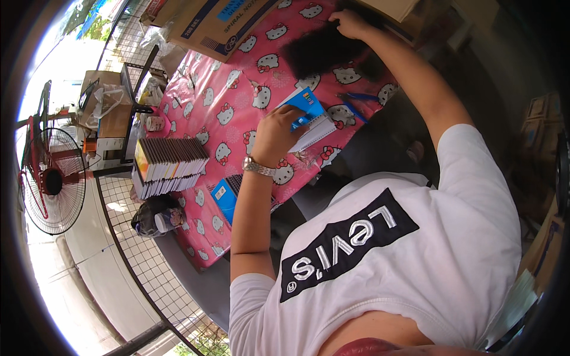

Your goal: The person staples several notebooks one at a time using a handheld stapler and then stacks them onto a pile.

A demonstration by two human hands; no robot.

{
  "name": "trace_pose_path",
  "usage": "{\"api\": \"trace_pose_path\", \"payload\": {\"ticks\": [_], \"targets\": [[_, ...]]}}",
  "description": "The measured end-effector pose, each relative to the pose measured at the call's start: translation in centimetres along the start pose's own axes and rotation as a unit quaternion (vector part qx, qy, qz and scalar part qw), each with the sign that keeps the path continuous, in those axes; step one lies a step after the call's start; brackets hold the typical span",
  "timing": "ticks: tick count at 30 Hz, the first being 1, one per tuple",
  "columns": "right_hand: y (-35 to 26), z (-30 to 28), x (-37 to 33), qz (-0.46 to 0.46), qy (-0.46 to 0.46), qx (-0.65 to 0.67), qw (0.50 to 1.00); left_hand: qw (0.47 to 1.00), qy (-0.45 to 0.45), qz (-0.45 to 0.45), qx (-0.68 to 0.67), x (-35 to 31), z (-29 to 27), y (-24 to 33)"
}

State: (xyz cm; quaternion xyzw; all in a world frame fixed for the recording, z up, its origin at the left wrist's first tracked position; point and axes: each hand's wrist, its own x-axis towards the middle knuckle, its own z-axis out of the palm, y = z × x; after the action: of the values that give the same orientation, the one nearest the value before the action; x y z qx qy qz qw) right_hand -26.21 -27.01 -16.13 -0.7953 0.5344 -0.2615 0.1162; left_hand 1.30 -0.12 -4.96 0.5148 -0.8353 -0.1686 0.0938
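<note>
My left hand, with a metal watch on its wrist, has its fingers curled over the blue cover of a spiral notebook. White pages and the coil edge of that notebook show beside my fingers. Farther off, at the table's far right, my right hand reaches out with its fingers bent at the edge of a dark, blurred black thing. What those fingers hold, if anything, cannot be made out. A blue pen-like item lies right of the notebook.
A pink patterned cloth covers the table. Stacked notebooks stand at its left, with more blue notebooks near my left forearm. A large carton sits at the far side. Beyond the left edge are a fan and wire mesh.
</note>
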Motion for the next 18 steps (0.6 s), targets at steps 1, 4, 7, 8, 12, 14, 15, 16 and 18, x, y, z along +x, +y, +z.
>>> {"api": "trace_pose_path", "payload": {"ticks": [1,4,7,8,12,14,15,16,18], "targets": [[0.4,-0.2,-0.2,0.015,-0.004,0.004,1.0,0.999,-0.022,0.0,-0.025,0.3,-0.1,-0.1],[-0.9,-0.8,-0.3,0.034,-0.009,0.047,0.998,0.998,0.016,0.026,0.048,0.6,-0.1,0.9],[-4.7,-1.3,-3.4,0.034,-0.017,0.188,0.981,0.998,0.017,0.014,0.056,0.1,0.1,0.9],[-5.9,-1.7,-5.0,0.044,-0.025,0.255,0.966,0.999,0.012,0.006,0.045,0.1,0.0,0.7],[-8.9,-3.6,-10.3,0.101,-0.103,0.405,0.903,1.0,-0.001,0.002,0.02,0.4,-0.3,0.5],[-9.9,-4.7,-12.2,0.121,-0.13,0.452,0.874,1.0,0.004,0.007,0.025,0.4,-0.3,0.4],[-10.0,-5.2,-13.0,0.13,-0.142,0.473,0.86,1.0,0.006,0.009,0.023,0.5,-0.3,0.4],[-10.0,-5.1,-13.7,0.133,-0.144,0.494,0.847,1.0,0.008,0.011,0.021,0.4,-0.3,0.3],[-10.4,-5.5,-15.0,0.177,-0.15,0.527,0.817,0.999,0.015,0.018,0.023,0.5,-0.2,0.2]]}}
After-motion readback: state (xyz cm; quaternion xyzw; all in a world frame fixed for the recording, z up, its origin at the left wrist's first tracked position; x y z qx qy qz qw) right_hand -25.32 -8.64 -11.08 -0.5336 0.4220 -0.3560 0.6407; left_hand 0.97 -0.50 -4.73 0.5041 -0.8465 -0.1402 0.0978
